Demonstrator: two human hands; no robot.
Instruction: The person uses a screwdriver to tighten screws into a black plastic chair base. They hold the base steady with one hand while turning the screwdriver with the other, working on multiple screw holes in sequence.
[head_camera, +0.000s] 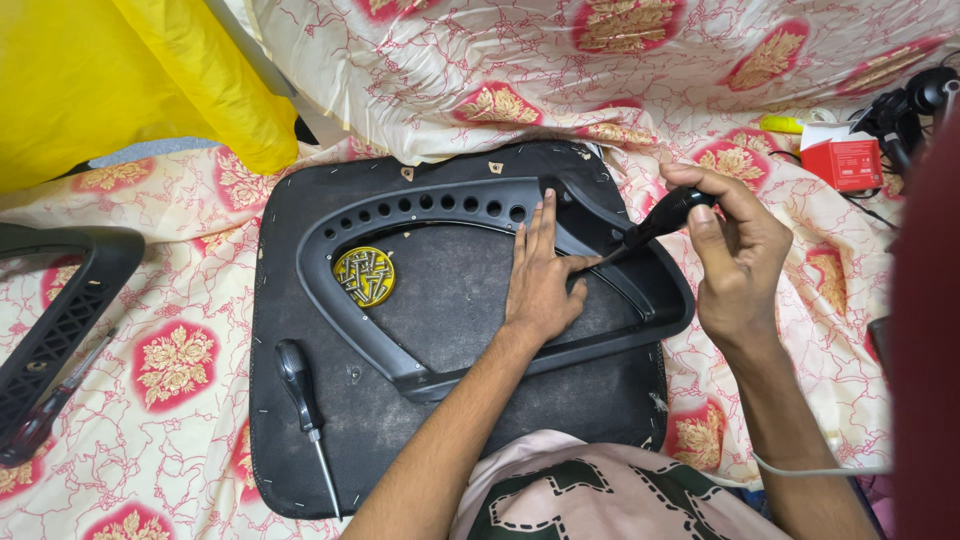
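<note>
The black plastic frame (480, 290), a curved armrest-like piece with a row of round holes along its far edge, lies on a dark padded board (450, 420) spread over the flowered bedsheet (180, 360). My left hand (540, 280) lies flat inside the frame's opening, fingers pressed together and pointing away from me, holding the frame down. My right hand (735, 265) has its fingers wrapped around the black handle of a screwdriver (650, 228), whose tip angles down to the frame's right inner edge, just beside my left thumb. That closeness is my main worry: if the tip slips out of the screw head, it could jab my thumb or scrape the plastic. The shaft is slanted, so it could cam out and chew the screw. If I ease my left hand's pressure, the frame may slide on the board and the hole would go out of line. The yellow dish of screws (363, 276) sits inside the frame's left end, and a jolt could scatter them into the sheet. A second screwdriver (305, 410) lies on the board, near left.
</note>
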